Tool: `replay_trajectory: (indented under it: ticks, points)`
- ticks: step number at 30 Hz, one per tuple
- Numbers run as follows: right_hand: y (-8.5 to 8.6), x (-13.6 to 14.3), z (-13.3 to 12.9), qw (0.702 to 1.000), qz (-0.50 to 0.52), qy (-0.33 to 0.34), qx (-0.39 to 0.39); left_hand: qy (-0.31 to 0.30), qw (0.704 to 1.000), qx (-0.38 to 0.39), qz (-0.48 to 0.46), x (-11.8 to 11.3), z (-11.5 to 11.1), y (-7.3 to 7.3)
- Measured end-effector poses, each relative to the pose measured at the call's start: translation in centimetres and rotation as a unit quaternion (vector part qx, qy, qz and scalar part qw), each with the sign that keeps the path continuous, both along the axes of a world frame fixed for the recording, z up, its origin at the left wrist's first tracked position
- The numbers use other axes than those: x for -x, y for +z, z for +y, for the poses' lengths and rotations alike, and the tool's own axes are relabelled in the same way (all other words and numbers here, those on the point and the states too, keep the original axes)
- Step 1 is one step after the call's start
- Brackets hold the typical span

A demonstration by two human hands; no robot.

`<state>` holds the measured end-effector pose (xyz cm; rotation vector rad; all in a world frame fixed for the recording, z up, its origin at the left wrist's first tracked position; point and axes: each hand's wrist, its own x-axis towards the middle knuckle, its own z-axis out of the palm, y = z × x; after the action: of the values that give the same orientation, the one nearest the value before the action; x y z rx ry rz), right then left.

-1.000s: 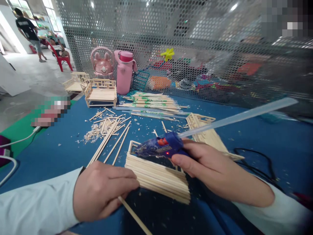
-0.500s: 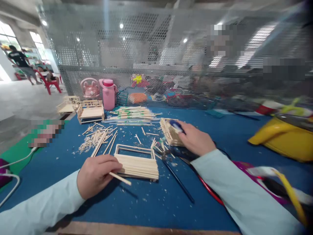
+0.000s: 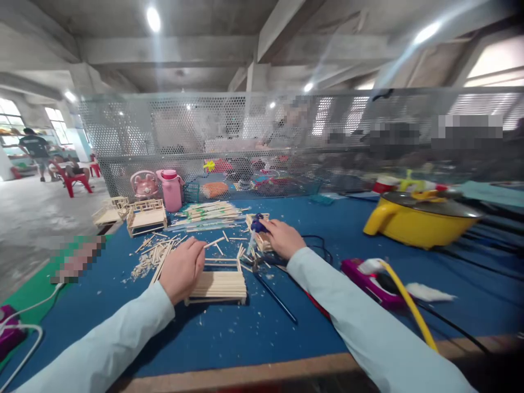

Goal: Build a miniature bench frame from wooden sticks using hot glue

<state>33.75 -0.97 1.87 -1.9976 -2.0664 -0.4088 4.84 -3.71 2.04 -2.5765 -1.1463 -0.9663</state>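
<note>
My left hand [image 3: 182, 270] pinches a thin wooden stick [image 3: 214, 242] over the left end of a small slatted wooden model [image 3: 221, 285]. The model stands on the blue table and my hand hides part of it. In my right hand [image 3: 284, 239] is a blue hot glue gun [image 3: 257, 224], with a translucent piece below it that looks like a glue stick. Behind the gun is another small wooden piece [image 3: 264, 240], partly covered. Blue-handled pliers [image 3: 276, 297] lie in front of my right hand.
Loose sticks and scraps [image 3: 153, 259] lie left of the model, stick bundles [image 3: 208, 212] behind. Two finished-looking wooden models [image 3: 146, 215] and a pink bottle [image 3: 171, 191] stand back left. At right are a yellow pot [image 3: 421, 221] and a purple power strip [image 3: 368, 286].
My view has tilted up. My left hand has lifted from the model's front and brought the stick toward its back. The glue gun is turned, with the translucent piece now showing.
</note>
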Motion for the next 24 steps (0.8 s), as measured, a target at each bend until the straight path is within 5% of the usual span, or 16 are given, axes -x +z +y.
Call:
replay_trajectory:
  ticks: [5, 10, 17, 24]
  points:
    - [1.7, 2.1, -1.8, 0.995, 0.019, -0.002, -0.096, -0.009, 0.999, -0.046, -0.001, 0.7, 0.1, -1.2]
    - [2.3, 7.4, -6.6, 0.916, 0.032, 0.303, -0.26, -0.03, 0.996, -0.071, 0.039, 0.5, -1.6, -1.0]
    - [0.1, 9.2, -7.2, 0.902, 0.051, 0.384, -0.189, -0.076, 0.992, -0.084, 0.057, -0.1, -3.2, -1.4]
    - [0.4, 8.8, -7.9, 0.888, 0.103, 0.413, -0.176, -0.086, 0.991, -0.085, 0.062, 0.1, -3.2, -1.7]
